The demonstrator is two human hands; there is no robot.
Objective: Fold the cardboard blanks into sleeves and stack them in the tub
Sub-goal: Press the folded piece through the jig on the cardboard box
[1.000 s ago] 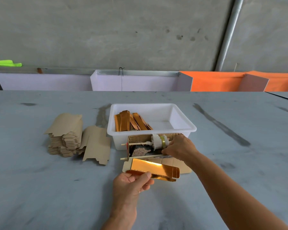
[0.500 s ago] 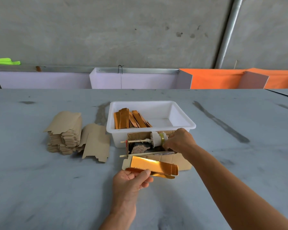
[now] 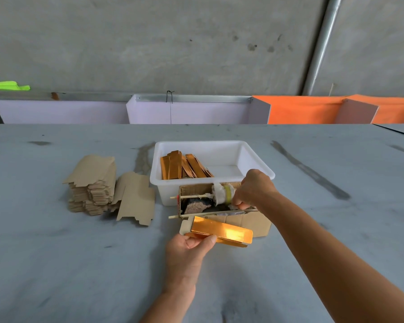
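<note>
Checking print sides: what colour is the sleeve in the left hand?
Shiny gold, on the sleeve the left hand holds; head view.

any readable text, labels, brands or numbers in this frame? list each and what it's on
None readable.
Gold sleeve in the left hand: no print showing.
White tub: no label or marking showing.
Brown blanks: plain.
Cardboard box under the right hand: no print showing.

Left hand [image 3: 187, 249] low and centre, palm up, thumb and fingers pinching the near edge of a gold cardboard sleeve [image 3: 221, 231] — forearm rising from the bottom edge. Right hand [image 3: 254, 191] further out, knuckles up, fingers curled downward — arm reaching in from the lower right.
</note>
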